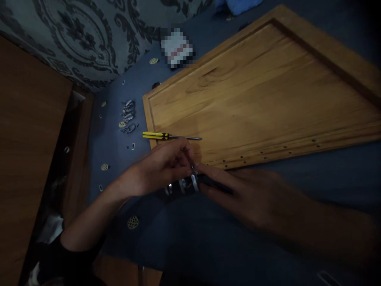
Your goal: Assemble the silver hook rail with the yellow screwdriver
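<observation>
My left hand (pixel 166 167) is closed in a pinch, thumb and fingertips meeting at a small shiny part (pixel 193 168) too small to name. My right hand (pixel 253 194) reaches in from the right, its index fingertip at that same spot. Between its index finger and thumb lies a dark bar (pixel 218 184). Curved metal hooks (pixel 194 182) stand in a row beside the bar, partly hidden under my left hand. Just beyond the hands, a yellow-handled screwdriver (pixel 156 135) rests across the corner of a wooden panel (pixel 253 99) with small holes along its near edge.
Several loose metal hooks (pixel 127 115) lie in a group on the blue-grey sheet (pixel 190 246), left of the panel. A blurred white packet (pixel 177 47) sits behind the panel's far edge. Blue cloth (pixel 242 6) lies at the back. Wooden furniture (pixel 32 131) borders the left side.
</observation>
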Demonstrator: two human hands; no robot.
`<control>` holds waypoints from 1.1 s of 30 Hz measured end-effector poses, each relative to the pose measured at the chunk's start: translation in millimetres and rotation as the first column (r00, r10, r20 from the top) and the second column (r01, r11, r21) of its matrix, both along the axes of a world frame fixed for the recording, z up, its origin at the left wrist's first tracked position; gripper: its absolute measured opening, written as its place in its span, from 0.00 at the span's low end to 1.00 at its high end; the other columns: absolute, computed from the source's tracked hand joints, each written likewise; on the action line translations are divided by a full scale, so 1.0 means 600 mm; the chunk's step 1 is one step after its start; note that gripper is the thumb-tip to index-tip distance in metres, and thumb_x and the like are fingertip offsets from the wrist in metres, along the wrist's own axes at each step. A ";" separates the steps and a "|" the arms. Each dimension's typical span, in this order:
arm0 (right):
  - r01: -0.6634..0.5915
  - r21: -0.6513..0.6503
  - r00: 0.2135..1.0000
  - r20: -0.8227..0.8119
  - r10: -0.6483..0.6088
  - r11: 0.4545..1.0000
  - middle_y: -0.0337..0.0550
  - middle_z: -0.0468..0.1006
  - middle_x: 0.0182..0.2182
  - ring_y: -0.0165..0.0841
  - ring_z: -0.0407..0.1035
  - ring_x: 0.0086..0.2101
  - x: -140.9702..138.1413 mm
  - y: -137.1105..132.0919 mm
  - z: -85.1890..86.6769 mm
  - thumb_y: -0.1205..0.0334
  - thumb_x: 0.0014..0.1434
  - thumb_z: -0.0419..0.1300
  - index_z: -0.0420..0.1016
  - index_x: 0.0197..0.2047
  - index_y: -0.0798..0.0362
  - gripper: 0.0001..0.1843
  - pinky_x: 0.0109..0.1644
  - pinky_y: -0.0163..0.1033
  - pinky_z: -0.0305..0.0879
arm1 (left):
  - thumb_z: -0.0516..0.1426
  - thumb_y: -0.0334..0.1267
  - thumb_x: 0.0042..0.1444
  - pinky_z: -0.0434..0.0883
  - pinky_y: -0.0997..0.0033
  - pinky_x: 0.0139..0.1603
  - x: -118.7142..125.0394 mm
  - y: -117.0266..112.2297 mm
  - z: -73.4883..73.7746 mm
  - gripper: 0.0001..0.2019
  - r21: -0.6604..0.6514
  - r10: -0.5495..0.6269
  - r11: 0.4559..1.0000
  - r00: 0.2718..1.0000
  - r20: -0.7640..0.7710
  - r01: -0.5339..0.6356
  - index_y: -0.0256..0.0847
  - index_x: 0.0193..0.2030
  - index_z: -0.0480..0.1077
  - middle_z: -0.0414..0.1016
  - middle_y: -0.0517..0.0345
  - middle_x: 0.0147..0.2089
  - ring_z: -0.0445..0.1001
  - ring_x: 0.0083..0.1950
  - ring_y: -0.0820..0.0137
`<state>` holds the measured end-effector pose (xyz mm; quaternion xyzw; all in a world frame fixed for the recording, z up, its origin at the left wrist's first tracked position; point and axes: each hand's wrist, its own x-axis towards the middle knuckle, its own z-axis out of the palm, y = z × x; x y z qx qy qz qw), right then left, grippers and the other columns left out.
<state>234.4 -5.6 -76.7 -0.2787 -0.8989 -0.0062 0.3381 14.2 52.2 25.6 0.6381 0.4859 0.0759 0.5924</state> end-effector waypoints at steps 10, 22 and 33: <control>-0.038 -0.031 0.999 -0.014 0.038 0.999 0.53 0.81 0.59 0.33 0.71 0.28 0.001 0.003 0.001 0.73 0.68 0.49 0.84 0.49 0.53 0.21 0.30 0.43 0.64 | 0.62 0.30 0.61 0.66 0.74 0.31 0.006 0.006 0.001 0.06 0.062 -0.039 0.997 0.997 -0.066 0.043 0.39 0.41 0.68 0.71 0.63 0.33 0.69 0.34 0.73; -0.026 -0.029 0.999 -0.022 0.025 0.999 0.52 0.81 0.61 0.33 0.73 0.29 0.004 -0.001 -0.004 0.74 0.66 0.51 0.82 0.51 0.52 0.20 0.32 0.44 0.65 | 0.63 0.33 0.60 0.66 0.73 0.32 0.002 0.002 0.000 0.08 0.129 -0.032 0.990 0.992 -0.124 0.048 0.40 0.42 0.66 0.72 0.63 0.34 0.70 0.34 0.73; -0.016 -0.023 1.000 -0.015 0.016 1.000 0.51 0.81 0.62 0.35 0.74 0.30 0.004 -0.003 -0.013 0.72 0.67 0.52 0.81 0.51 0.50 0.18 0.35 0.45 0.67 | 0.63 0.31 0.61 0.67 0.73 0.34 -0.002 0.000 -0.006 0.08 0.127 -0.027 0.991 0.993 -0.111 0.041 0.40 0.42 0.67 0.73 0.62 0.34 0.71 0.35 0.72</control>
